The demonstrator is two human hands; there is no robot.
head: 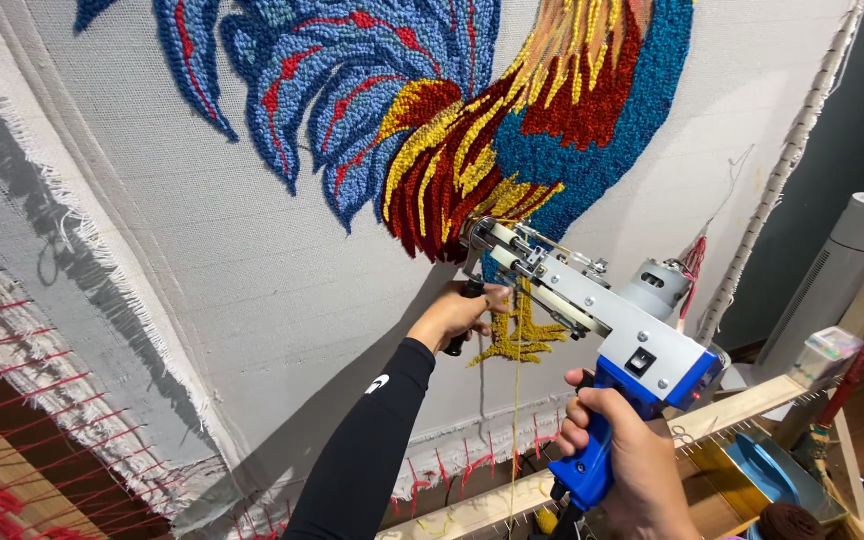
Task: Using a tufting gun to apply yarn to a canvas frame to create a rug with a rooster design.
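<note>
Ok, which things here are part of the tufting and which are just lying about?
In use: tufting gun, left hand on its front handle, right hand on its blue grip, rooster cloth, yellow yarn.
Lying about: white tower appliance, clear plastic box, brown yarn ball.

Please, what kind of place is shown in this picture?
Probably a rug-making workshop or home craft studio. A white cloth is stretched on a wooden frame, a yarn rooster picture is partly worked into it, and both hands hold a blue tufting gun against it.
</note>
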